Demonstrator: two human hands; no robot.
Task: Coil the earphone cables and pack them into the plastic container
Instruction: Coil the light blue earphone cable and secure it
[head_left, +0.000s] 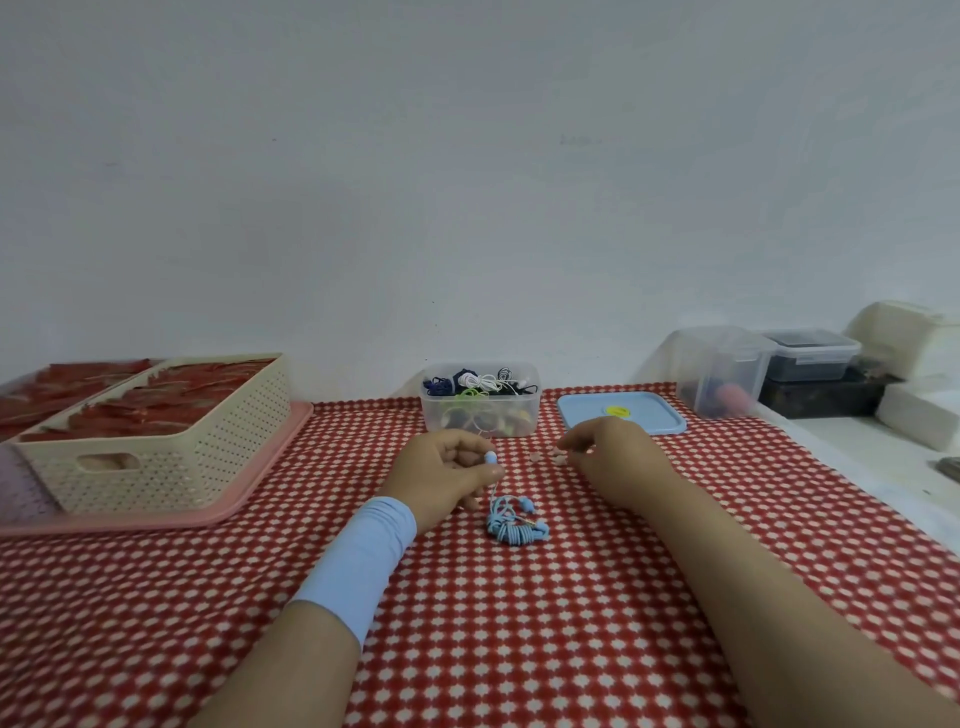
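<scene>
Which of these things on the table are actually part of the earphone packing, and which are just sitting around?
In use: blue earphones, pinched by the left hand; plastic container holding other earphones; blue lid.
Lying about: cream basket; pink tray; clear tub; dark-lidded box; white blocks.

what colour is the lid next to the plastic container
The lid is light blue with a yellow mark on top; head view shows it.

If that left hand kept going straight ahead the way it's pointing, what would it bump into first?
Most likely the clear plastic container holding earphones, which stands just beyond the left hand. Nothing shows between them, though depth is hard to judge.
</scene>
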